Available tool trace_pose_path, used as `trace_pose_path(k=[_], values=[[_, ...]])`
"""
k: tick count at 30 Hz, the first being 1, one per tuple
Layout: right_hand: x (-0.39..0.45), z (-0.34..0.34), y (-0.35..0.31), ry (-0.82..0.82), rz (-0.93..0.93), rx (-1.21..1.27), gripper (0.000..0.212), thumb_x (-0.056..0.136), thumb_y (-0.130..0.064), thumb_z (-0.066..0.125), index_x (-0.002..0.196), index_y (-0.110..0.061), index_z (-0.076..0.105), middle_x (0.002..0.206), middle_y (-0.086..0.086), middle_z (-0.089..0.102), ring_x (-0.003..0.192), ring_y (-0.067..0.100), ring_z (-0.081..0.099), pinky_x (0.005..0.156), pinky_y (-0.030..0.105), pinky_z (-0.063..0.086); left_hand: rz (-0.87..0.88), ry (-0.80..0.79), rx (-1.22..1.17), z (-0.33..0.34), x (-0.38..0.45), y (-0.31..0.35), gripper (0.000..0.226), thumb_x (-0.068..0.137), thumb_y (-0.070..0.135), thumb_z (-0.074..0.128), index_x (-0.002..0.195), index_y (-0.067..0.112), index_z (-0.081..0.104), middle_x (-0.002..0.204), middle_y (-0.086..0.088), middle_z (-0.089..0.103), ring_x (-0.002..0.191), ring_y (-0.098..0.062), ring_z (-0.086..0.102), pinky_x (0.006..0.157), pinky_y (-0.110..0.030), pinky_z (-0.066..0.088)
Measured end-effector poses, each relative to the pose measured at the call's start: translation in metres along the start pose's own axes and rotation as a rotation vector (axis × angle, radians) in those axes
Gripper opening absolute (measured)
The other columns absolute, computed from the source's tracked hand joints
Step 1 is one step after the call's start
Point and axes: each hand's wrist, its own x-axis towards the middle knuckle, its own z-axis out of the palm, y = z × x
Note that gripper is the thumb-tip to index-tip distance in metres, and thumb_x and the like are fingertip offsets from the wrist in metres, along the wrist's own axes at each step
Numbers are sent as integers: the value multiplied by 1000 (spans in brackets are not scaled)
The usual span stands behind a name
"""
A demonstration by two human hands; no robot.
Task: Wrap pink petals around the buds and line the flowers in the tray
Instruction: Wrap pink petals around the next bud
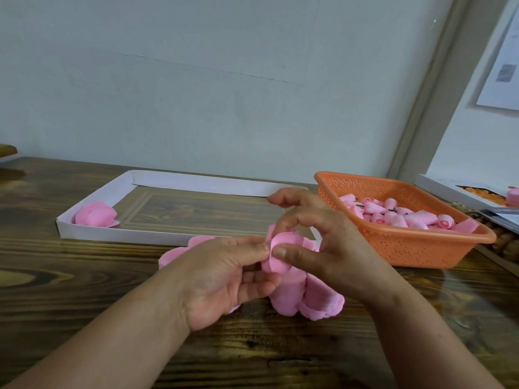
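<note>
Both hands meet over the wooden bench, closed around one half-made flower. The left hand pinches it from the left, thumb tip and fingers narrowed onto its side, while the right hand presses a pink petal against it with the thumb; the right index finger curls over the top and the other fingers are lifted clear. The bud inside cannot be seen — petal and fingers hide it.

Below the hands lies a heap of loose pink petals, spilling toward the left behind the left hand. The orange perforated basket to the right holds the supply of rolled buds. The white cardboard tray behind the hands carries a single finished flower in its near left corner, so the line has hardly begun.

The petals look thin, soft and very light, probably foam or fabric — they bend to the fingers and would crease or spring open if let go early. The best hold is likely low on the flower, at the base where the petal edges overlap, with light fingertip pressure only; squeezing the open upper rim would crush the curl. A finished flower should be carried by its base and set down just beside the one in the tray.
</note>
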Motion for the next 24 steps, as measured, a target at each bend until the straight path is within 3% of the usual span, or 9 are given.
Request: trace_pose_path(k=[4, 7, 9, 15, 18, 21, 24], values=[[1, 4, 0, 59, 1, 29, 10, 83, -8, 69, 75, -13, 65, 121, -10, 53, 118, -1, 47, 97, 13, 34, -4, 3, -6, 2, 0, 0, 21, 91, 5, 57, 105, -5, 68, 72, -13, 66, 50, -14, 61, 44, -20, 52], [3, 8, -3, 75, 1, 38, 10, 83, -17, 61, 74, -21, 59, 115, -12, 53, 115, 7, 49, 97, 25, 39, 11, -7, -3, 3, 0, 0, 21, 91, 6, 57, 105, -5, 69, 73, -13, 65, 51, -14, 61, 45, -20, 52], [4, 11, -3, 80, 4, 40, 14, 85, -13, 61, 75, -21, 57, 112, -11, 53, 112, 11, 50, 94, 32, 43, 19, -16, 1, 4, -1, 0, 21, 91, 6, 56, 104, -4, 69, 73, -13, 66, 51, -13, 61, 46, -19, 52], [5, 10, -2, 122, 34, 13, 21, 85, -2, 64, 74, -18, 56, 109, -9, 54, 110, 8, 50, 92, 14, 35, 58, -55, 1, 6, -5, 2, 24, 69, 12, 63, 88, -1, 69, 71, -13, 64, 53, -15, 62, 47, -20, 53], [7, 11, -1, 125, 16, 17, 15, 84, -10, 65, 74, -20, 59, 108, -10, 56, 109, 5, 51, 91, 13, 36, 83, -45, 27, 8, -6, -1, 21, 69, 13, 67, 85, 2, 71, 68, -9, 65, 52, -11, 60, 46, -18, 52], [5, 8, 4, 188, -52, 264, 6, 79, -19, 64, 82, -24, 66, 105, -8, 63, 108, 5, 56, 94, 16, 38, 92, -19, -17, 8, -5, 2, 23, 69, 13, 65, 88, 0, 67, 62, -9, 62, 46, -10, 58, 43, -17, 50], [3, 0, 10, 266, -84, 501, 20, 69, -22, 60, 85, -24, 71, 107, -5, 67, 113, 14, 57, 99, 32, 39, 83, -15, -70, 4, -5, 5, 26, 67, 13, 64, 89, -2, 63, 67, -12, 59, 44, -10, 57, 42, -17, 50]])
